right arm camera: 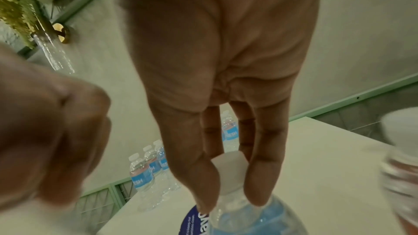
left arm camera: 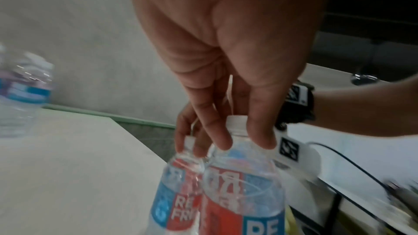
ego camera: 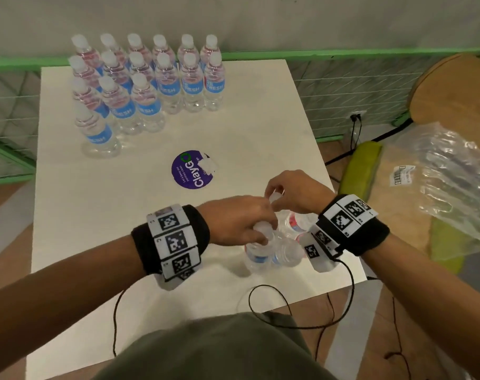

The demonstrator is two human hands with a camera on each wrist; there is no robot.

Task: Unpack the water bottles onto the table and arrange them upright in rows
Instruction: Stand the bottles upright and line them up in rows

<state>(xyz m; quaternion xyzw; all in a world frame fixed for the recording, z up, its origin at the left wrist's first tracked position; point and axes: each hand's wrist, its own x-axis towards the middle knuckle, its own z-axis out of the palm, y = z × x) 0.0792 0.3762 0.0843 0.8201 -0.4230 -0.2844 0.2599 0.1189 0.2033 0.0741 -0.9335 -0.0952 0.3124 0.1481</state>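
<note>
Head view: both hands work over a small cluster of water bottles (ego camera: 271,250) on the white table (ego camera: 77,209), just nearer the person than the purple ClayGo sticker (ego camera: 191,170). The left hand (ego camera: 237,220) curls its fingers round the neck of the nearest bottle; the right hand (ego camera: 293,193) pinches a white cap just beyond it. Far beyond the sticker stand the arranged bottles (ego camera: 148,80), upright in rows. To do this well, I judge each bottle should be lifted straight up by its neck, carried clear of the sticker, and set down to extend the short front row. How many bottles the cluster holds is hidden under the hands

Left wrist view: the left hand (left arm camera: 226,60) grips the ribbed neck under the cap of the near bottle (left arm camera: 244,194) between thumb and fingers; the far bottle (left arm camera: 178,185) touches it, with the right hand's fingers (left arm camera: 183,131) round its cap. Both bases are cut off, and the picture is blurred

Right wrist view: the right hand (right arm camera: 221,78) clasps a capped bottle (right arm camera: 230,176) by its neck, above the sticker's edge (right arm camera: 192,221). The blurred shape at the right edge I cannot make out
</note>
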